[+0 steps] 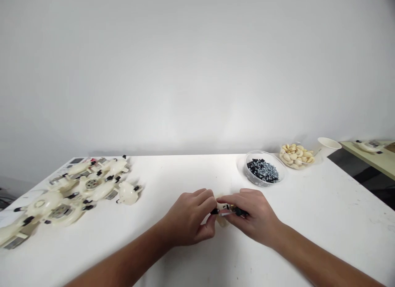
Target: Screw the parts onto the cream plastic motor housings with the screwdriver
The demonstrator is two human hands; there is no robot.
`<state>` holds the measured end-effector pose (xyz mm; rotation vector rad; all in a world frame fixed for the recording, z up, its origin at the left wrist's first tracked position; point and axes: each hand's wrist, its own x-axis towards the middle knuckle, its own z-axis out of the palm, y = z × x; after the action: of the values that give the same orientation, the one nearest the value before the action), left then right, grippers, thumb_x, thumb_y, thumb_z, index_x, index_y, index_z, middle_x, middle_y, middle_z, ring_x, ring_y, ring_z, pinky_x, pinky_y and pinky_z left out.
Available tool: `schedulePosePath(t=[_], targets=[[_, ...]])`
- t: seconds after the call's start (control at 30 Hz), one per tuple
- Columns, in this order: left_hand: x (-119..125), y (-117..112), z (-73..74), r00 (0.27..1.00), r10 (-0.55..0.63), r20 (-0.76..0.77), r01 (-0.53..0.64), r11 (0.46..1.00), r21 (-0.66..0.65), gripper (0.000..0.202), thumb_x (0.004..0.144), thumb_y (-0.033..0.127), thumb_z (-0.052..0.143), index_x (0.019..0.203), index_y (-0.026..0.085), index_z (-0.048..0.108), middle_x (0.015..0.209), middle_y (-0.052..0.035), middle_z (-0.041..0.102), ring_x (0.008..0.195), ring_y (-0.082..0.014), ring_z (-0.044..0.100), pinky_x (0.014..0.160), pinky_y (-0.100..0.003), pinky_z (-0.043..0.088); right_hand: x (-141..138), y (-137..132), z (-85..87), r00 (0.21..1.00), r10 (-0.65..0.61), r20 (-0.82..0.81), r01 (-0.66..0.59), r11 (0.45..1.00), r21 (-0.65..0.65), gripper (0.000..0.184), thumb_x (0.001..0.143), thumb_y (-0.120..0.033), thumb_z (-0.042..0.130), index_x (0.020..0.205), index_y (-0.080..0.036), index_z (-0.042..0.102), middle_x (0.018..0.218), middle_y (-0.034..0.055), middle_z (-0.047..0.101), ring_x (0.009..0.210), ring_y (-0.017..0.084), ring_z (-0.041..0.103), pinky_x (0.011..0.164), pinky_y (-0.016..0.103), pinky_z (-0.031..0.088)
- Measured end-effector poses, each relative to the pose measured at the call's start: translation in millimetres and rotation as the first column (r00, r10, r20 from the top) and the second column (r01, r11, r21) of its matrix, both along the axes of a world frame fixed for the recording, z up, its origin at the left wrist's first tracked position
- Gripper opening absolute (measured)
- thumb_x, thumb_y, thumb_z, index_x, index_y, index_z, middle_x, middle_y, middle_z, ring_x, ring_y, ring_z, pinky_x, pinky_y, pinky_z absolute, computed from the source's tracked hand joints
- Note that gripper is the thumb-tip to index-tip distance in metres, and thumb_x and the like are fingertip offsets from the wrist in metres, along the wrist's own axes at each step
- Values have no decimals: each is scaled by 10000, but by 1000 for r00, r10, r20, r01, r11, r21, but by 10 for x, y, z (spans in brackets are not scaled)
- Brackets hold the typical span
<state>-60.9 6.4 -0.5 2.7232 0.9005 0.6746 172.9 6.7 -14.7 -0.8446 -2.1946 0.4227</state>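
Near the middle of the table, my left hand (197, 216) and my right hand (254, 215) meet around a small cream plastic toy body (222, 219) with black parts on it. The left fingers are closed at its left side, beside a small black piece (214, 211). On the other side, the right thumb and fingers pinch it, with another black part (240, 212) showing by the palm. Much of the toy body is covered by the fingers, so its exact shape is hidden.
Several cream toy bodies with black ends (43, 205) lie at the left, partly over a printed sheet (72, 162). At back right stand a clear bowl of black pieces and screws (262, 171), a bowl of cream oval pieces (296, 156) and a white cup (328, 145).
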Motion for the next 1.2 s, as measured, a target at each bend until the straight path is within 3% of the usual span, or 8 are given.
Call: schedulePosePath(t=[0.2,0.43,0.6,0.77,0.87,0.97,1.07,1.2], targets=[[38,24,-29,996,36,84,-36,999,3,130,850,118,472,920,225,451,837,-4,545,702,-164,496,562,-270,343,34,47,6,999,38,-32,-33,991,130,225,970,-257,700,1194,-247,714,769,-41,785,549,126,608,578,300,378],[89,39,-34,984,115,133,-93,982,-162,15,981,199,471,985,212,474,909,3,566,655,-115,498,564,-235,389,52,42,53,994,-40,-102,27,991,-128,138,979,-241,667,1076,-255,764,945,-6,823,727,152,740,635,267,513],[142,43,-63,975,141,173,-109,977,-182,66,1043,251,443,1031,211,494,942,-9,590,673,-115,515,572,-231,415,70,59,60,984,-137,-112,115,977,-179,148,958,-319,709,1063,-238,776,752,-10,777,571,142,667,551,268,492],[169,50,-86,974,136,179,-109,982,-152,106,1055,253,425,1098,209,511,1059,-54,616,833,-159,584,590,-245,437,99,85,84,987,-108,-119,78,971,-227,176,980,-285,670,1113,-270,785,979,17,822,791,185,758,682,291,558],[183,47,-103,961,125,247,-78,979,-189,134,1061,253,423,1146,216,520,1154,-80,626,993,-192,614,681,-271,499,116,110,103,986,-127,-105,94,956,-280,165,977,-325,675,1082,-272,791,983,23,824,810,210,758,686,318,553],[200,51,-143,946,102,306,-14,961,-276,278,1041,344,520,1296,240,485,1303,-102,616,1127,-226,615,841,-345,535,130,142,102,980,-170,-102,130,939,-319,167,963,-358,685,1049,-266,795,934,33,819,794,227,740,653,331,530],[229,75,-204,950,112,292,4,929,-370,641,914,507,708,1406,240,397,1381,-134,588,1206,-286,594,1006,-462,490,147,188,85,968,-220,-120,164,918,-361,162,949,-367,693,1026,-269,796,901,22,809,746,209,709,633,321,509],[310,109,-272,953,220,210,-99,878,-467,687,848,617,731,1314,213,428,1297,-146,612,1157,-325,600,970,-494,496,172,270,41,943,-307,-124,223,866,-447,164,926,-374,704,990,-256,797,883,20,791,736,197,679,660,318,497]])
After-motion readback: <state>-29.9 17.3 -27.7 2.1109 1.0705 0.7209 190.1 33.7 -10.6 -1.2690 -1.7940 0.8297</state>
